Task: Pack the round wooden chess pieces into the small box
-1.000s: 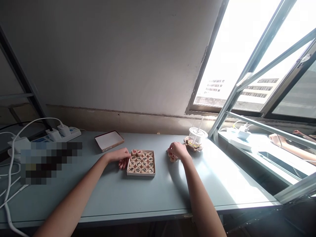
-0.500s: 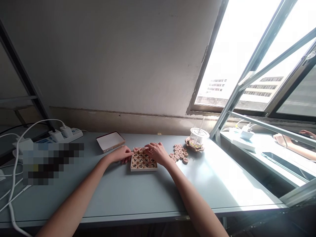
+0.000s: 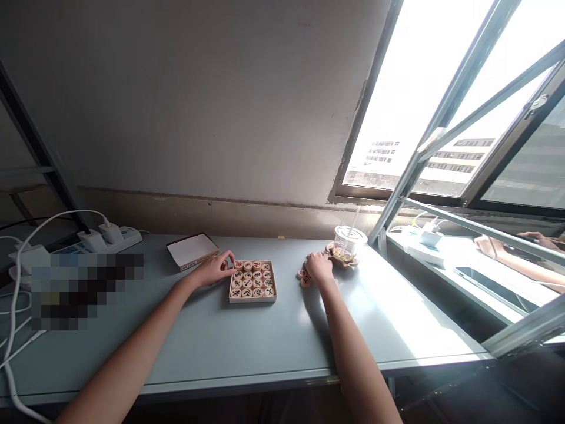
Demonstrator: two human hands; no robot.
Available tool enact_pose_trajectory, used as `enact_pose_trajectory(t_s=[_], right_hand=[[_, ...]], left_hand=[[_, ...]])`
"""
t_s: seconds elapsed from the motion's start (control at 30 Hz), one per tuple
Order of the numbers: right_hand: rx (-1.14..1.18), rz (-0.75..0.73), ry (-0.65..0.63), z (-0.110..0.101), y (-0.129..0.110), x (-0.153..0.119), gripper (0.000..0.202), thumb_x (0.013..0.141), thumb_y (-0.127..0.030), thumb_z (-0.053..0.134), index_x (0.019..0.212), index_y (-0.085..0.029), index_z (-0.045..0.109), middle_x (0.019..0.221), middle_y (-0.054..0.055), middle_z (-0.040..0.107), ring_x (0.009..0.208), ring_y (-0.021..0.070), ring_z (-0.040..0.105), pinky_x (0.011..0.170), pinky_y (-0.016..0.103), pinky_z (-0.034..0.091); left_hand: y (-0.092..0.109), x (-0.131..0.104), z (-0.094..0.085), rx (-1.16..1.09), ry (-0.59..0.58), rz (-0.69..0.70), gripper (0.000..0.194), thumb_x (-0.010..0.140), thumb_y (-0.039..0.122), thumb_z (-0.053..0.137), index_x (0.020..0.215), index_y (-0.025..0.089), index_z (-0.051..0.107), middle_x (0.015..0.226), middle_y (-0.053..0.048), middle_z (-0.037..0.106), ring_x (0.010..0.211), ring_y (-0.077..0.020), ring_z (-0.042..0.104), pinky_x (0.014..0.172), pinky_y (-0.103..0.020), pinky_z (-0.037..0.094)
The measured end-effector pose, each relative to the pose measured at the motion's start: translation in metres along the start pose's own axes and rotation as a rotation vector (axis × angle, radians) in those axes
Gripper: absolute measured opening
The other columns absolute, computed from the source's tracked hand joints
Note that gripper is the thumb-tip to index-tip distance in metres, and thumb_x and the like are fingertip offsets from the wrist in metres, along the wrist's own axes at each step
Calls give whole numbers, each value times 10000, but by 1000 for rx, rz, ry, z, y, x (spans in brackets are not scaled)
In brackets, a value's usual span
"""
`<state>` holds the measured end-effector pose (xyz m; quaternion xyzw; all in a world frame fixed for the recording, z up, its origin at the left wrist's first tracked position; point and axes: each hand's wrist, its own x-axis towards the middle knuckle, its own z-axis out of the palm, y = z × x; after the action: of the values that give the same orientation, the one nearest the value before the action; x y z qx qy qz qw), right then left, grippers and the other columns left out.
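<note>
A shallow white box (image 3: 252, 300) holds rows of round wooden Chinese chess pieces with black characters, and red-marked pieces (image 3: 248, 265) along the back row. The back right piece (image 3: 266, 267) seems to sit lower than its neighbours. At the box's back left corner is my left hand (image 3: 212, 271), thumb and index finger apart, thumb against the edge. To the right of the box, my right hand (image 3: 321, 268) reaches down over the loose chess pieces (image 3: 304, 281) and covers most of them. Its fingertips are too hidden to show whether they grip a piece.
The upturned box lid (image 3: 193, 250) lies behind my left hand. A lidded plastic cup with a straw (image 3: 350, 241) stands on a brown coaster (image 3: 348, 262) just past my right hand. Power strips (image 3: 128, 237) and white cables lie at left. A metal frame (image 3: 399, 203) borders the right side.
My right hand has moved from the box's back right corner to the loose pieces. My left hand stays by the box's left edge, its index finger now lifted.
</note>
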<state>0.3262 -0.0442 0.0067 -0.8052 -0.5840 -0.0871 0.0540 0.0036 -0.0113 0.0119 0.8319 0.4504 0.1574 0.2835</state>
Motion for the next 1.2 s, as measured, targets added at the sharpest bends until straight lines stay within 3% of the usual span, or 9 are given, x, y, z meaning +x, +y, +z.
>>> enact_pose_trajectory(t_s=[0.17, 0.4, 0.5, 0.6, 0.8, 0.9, 1.0, 1.1, 1.2], right_hand=[[19, -61, 30, 2, -5, 2, 217, 821, -133, 434, 851, -140, 649, 875, 139, 652, 859, 233, 576, 762, 342, 328], [209, -175, 52, -7, -16, -2, 187, 809, -335, 530, 824, -203, 661, 919, 86, 640, 946, 246, 517, 826, 373, 293], [452, -327, -18, -15, -22, -6, 272, 783, -483, 540, 862, -255, 667, 955, 47, 613, 980, 237, 490, 834, 356, 313], [609, -507, -55, -22, -33, -12, 289, 762, -526, 558, 909, -297, 658, 986, 22, 588, 992, 221, 476, 854, 347, 315], [504, -569, 21, -15, -56, -23, 256, 779, -490, 571, 879, -265, 645, 928, 34, 581, 928, 205, 474, 832, 349, 305], [493, -578, 27, -12, -56, -23, 293, 790, -503, 551, 976, -282, 601, 937, 23, 591, 923, 199, 481, 811, 339, 312], [443, -513, 34, -13, -43, -17, 335, 820, -482, 519, 1086, -280, 545, 998, 31, 596, 955, 203, 487, 813, 342, 319], [204, -234, 81, -13, -20, -8, 322, 836, -389, 523, 1092, -196, 556, 1051, 105, 582, 1023, 251, 468, 853, 396, 301], [37, 18, 52, -6, -3, -1, 391, 841, -348, 511, 1124, -81, 549, 1229, 209, 480, 1187, 309, 359, 920, 418, 268]], left_hand=[[0, 1, -1, 22, 20, 46, 363, 748, 509, 470, 960, 216, 440, 579, 53, 482, 557, -146, 449, 559, -236, 307], [-2, 1, 0, 0, 12, 28, 378, 737, 512, 470, 962, 211, 427, 581, 54, 474, 553, -147, 440, 554, -240, 306], [-4, 2, 2, 1, 29, 21, 348, 726, 517, 484, 879, 207, 444, 643, 36, 504, 578, -141, 445, 556, -233, 310], [-5, 4, 3, 11, -3, 43, 344, 729, 532, 471, 712, 189, 476, 679, 5, 537, 616, -148, 463, 560, -232, 305], [-7, 7, 4, 20, -36, 33, 433, 736, 583, 447, 610, 172, 501, 598, 2, 503, 566, -139, 418, 519, -235, 247], [-6, 6, 5, 31, -37, 26, 446, 739, 587, 442, 600, 167, 502, 575, 7, 474, 540, -126, 381, 502, -239, 213], [-5, 5, 5, 39, -56, 28, 461, 748, 585, 427, 558, 166, 463, 548, 11, 430, 524, -117, 344, 496, -244, 191], [-4, 6, 5, 53, -67, 39, 446, 758, 556, 415, 536, 168, 413, 536, 16, 387, 525, -114, 316, 500, -246, 183], [-4, 6, 6, 68, -75, 35, 422, 758, 532, 410, 538, 171, 388, 537, 19, 362, 527, -114, 301, 503, -248, 182]])
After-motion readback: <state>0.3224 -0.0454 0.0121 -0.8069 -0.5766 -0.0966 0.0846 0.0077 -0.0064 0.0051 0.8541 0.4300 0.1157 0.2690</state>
